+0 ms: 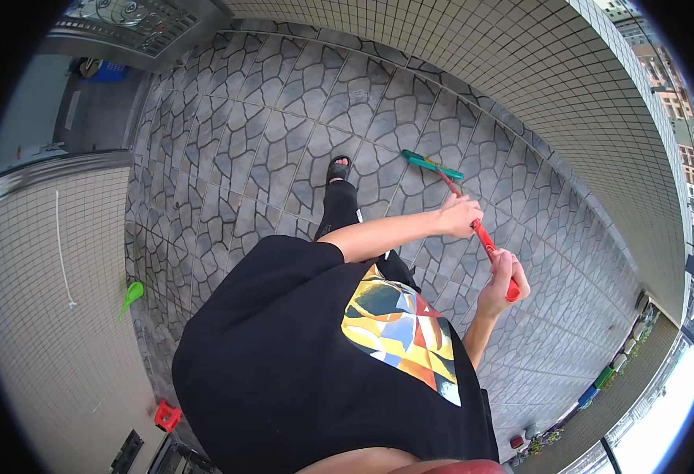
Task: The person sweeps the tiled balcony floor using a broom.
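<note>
A broom with a red handle (pixel 483 236) and a narrow green head (pixel 432 164) slants across the paved floor. My left hand (pixel 460 216) wraps round the handle partway along it. Lower down in the view, my right hand (pixel 505 283) is closed round the red grip close to its end. The head lies against the stone-patterned tiles (pixel 283 87), ahead of me and to the right. My sandalled foot (pixel 339 168) is to the left of the head.
A tiled wall (pixel 536 55) curves along the far and right side. On the left stand another tiled wall (pixel 54 268) and a doorway (pixel 98 110). A bright green object (pixel 132 295) and a red stool (pixel 167 415) are beside the left wall. Potted plants (pixel 603 378) line the right.
</note>
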`<state>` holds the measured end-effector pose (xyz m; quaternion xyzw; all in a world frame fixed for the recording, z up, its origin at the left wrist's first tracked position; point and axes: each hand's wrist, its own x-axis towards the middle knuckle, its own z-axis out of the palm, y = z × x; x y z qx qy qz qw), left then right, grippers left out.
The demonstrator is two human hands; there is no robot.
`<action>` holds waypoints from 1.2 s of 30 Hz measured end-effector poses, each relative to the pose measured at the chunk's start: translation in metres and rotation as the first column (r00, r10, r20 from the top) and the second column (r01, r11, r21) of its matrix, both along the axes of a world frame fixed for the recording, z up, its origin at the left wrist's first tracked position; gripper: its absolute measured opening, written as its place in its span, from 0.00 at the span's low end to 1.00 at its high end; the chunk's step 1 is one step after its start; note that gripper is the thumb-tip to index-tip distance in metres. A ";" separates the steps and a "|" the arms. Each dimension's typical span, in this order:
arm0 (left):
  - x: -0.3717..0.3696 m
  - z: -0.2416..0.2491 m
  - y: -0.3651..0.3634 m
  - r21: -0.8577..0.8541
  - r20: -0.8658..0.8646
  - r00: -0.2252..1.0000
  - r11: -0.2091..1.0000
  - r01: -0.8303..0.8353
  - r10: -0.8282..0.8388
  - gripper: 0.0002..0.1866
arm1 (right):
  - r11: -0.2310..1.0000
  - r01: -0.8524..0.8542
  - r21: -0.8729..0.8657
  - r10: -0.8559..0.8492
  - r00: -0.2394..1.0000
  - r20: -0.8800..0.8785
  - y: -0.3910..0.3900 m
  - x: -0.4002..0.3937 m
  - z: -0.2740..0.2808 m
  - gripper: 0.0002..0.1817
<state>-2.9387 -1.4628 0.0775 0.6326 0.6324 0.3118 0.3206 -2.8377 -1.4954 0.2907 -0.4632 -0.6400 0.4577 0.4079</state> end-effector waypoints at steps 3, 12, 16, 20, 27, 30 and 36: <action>0.050 0.006 -0.014 0.116 -0.092 0.991 0.988 0.105 -0.094 0.17 | 0.985 0.112 0.135 -0.081 0.973 -0.218 -0.020 0.043 0.003 0.21; 0.063 0.065 -0.123 0.187 -0.142 0.978 0.966 0.181 -0.156 0.16 | 0.947 -0.220 0.232 0.311 0.803 -0.508 -0.093 0.115 0.044 0.17; 0.032 0.072 -0.176 0.278 -0.128 0.990 0.960 -0.025 0.063 0.15 | 0.849 -0.477 0.228 0.509 0.622 -0.594 -0.115 0.102 0.044 0.12; -0.017 0.068 -0.234 0.277 -0.204 0.959 0.951 -0.137 0.198 0.13 | 0.727 -0.665 0.172 0.616 0.522 -0.590 -0.145 0.068 0.027 0.15; -0.084 0.035 -0.334 0.104 -0.304 0.876 0.927 -0.361 0.375 0.13 | 0.579 -0.814 0.042 0.706 0.475 -0.525 -0.199 -0.005 -0.011 0.21; -0.094 0.017 -0.376 0.019 -0.300 0.845 0.888 -0.459 0.443 0.12 | 0.554 -0.833 -0.010 0.707 0.477 -0.522 -0.228 -0.029 -0.030 0.23; -0.089 -0.039 -0.445 -0.146 -0.287 0.833 0.838 -0.526 0.473 0.15 | 0.530 -0.841 -0.110 0.721 0.515 -0.464 -0.258 -0.038 -0.052 0.22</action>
